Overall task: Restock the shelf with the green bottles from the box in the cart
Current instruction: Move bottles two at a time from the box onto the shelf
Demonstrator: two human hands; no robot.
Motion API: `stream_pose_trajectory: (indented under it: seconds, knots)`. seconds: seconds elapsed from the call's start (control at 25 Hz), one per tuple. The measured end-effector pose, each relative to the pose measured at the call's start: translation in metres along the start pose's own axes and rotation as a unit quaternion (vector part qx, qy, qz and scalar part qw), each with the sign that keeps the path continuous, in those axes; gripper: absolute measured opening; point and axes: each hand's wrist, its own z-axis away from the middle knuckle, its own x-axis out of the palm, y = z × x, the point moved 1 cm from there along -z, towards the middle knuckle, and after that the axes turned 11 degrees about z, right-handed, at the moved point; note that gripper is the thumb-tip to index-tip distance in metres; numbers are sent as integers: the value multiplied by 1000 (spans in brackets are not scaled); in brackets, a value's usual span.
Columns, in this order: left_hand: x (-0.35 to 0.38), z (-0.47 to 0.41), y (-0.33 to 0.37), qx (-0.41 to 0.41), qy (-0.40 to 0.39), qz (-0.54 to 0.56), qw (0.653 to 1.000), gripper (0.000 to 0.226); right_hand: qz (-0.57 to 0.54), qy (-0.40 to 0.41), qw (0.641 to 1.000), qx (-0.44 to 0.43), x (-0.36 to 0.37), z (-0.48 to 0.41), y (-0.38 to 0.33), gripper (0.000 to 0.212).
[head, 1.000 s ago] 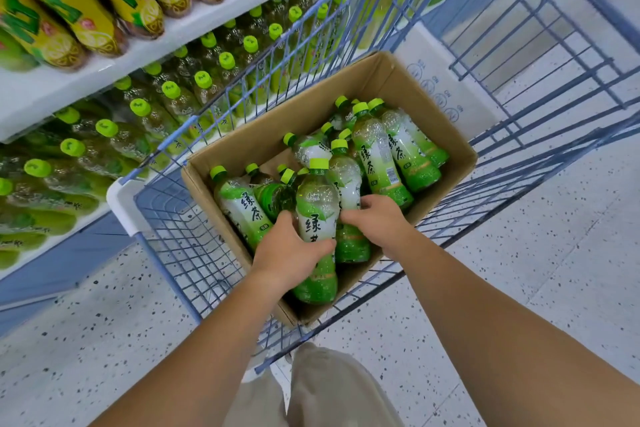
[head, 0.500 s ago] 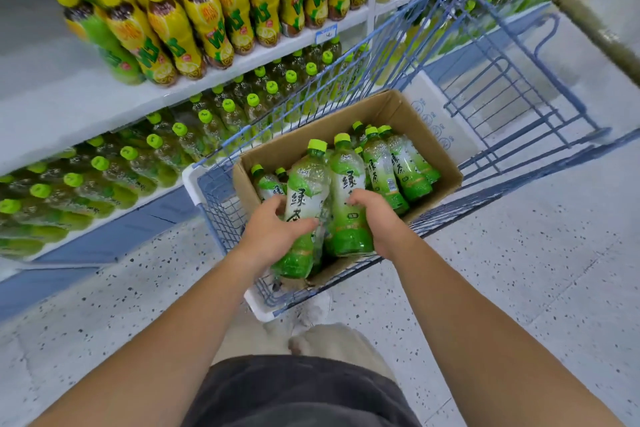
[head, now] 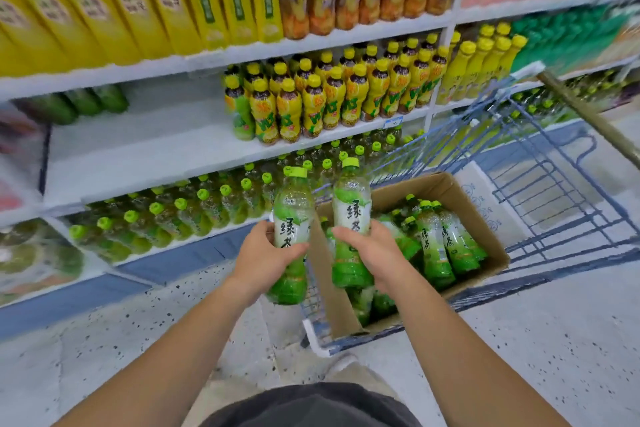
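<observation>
My left hand (head: 265,258) grips one green tea bottle (head: 292,215) upright around its middle, held just left of the cardboard box (head: 485,236). My right hand (head: 375,253) grips a second green bottle (head: 351,215) above the box's near left corner. Several more green bottles (head: 440,239) lie inside the box, which sits in the blue wire cart (head: 554,191). The lowest shelf (head: 180,246) in front holds rows of the same green-capped bottles (head: 194,208).
The shelf above carries yellow-capped bottles (head: 332,97) on the right and a bare white stretch (head: 131,146) on the left. Tall yellow bottles (head: 173,0) fill the top shelf. The speckled floor (head: 104,340) lies between me and the shelving. The cart handle (head: 588,114) rises at right.
Both hands have lifted their bottles up out of the box and carried them left toward the shelf. My view has risen, showing more shelves.
</observation>
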Motion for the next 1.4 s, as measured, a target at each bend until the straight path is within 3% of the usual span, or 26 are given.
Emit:
stream_pose_trajectory:
  seconds: [0.08, 0.32, 0.48, 0.72, 1.0, 1.4]
  knots:
    - [-38, -3, 7, 4, 6, -3, 1000, 50, 8, -3, 1000, -15, 29, 4, -21, 45]
    - [-159, -17, 20, 22, 49, 6, 999, 45, 74, -13, 996, -52, 138, 8, -80, 64]
    - [-248, -36, 32, 28, 48, -1, 998, 45, 67, 9, 995, -76, 222, 2, -117, 40]
    - [-340, -65, 40, 53, 86, -22, 995, 39, 101, 16, 989, -110, 310, -28, -159, 23]
    - [-374, -144, 13, 104, 160, -14, 982, 37, 124, -39, 977, -167, 369, -113, -170, 26]
    - [-380, -300, -37, 280, 206, 41, 937, 35, 111, 50, 943, -311, 407, -296, -153, 31]
